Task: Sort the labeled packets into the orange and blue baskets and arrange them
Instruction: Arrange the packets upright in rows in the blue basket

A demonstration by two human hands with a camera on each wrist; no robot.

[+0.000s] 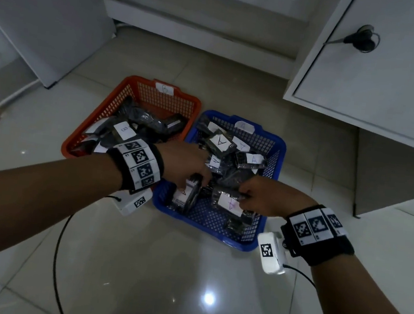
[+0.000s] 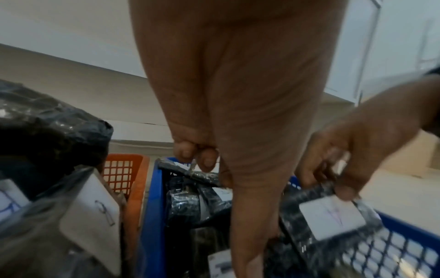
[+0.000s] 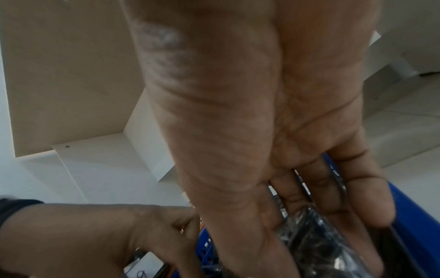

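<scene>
An orange basket [image 1: 118, 109] tagged "B" was seen at about ten o'clock on the tiled floor [image 1: 185, 284], touching the blue basket [image 1: 249, 245] tagged "A" at its right. Black wrapped packets were piled in the orange basket, one with a white "B" label [image 1: 124, 131] lying nearest the left wrist.

The left hand [image 1: 187, 163] was reached over the near-left corner of the blue basket, its fingers curled round an upright packet [image 1: 188, 193] bearing an "A" label. That packet was held on edge against the basket's left wall, at about seven o'clock inside the basket. In the left wrist view, the thumb [image 2: 247, 216] was seen pressed down along the packet while the other fingers [image 2: 204, 159] were bent above it.

Just right of it, at about six o'clock in the basket, a flat packet [image 1: 230, 202] with an "A" label was gripped at its right end by the right hand [image 1: 260, 198], fingers closed over the edge. In the right wrist view, shiny wrapping [image 3: 314, 235] was seen lying between thumb and fingers [image 3: 357, 188].

Further "A" packets [image 1: 222, 143] were heaped across the far half of the blue basket, from eleven to two o'clock. A white cabinet door [image 1: 383, 74] was seen at two o'clock beyond the baskets.
</scene>
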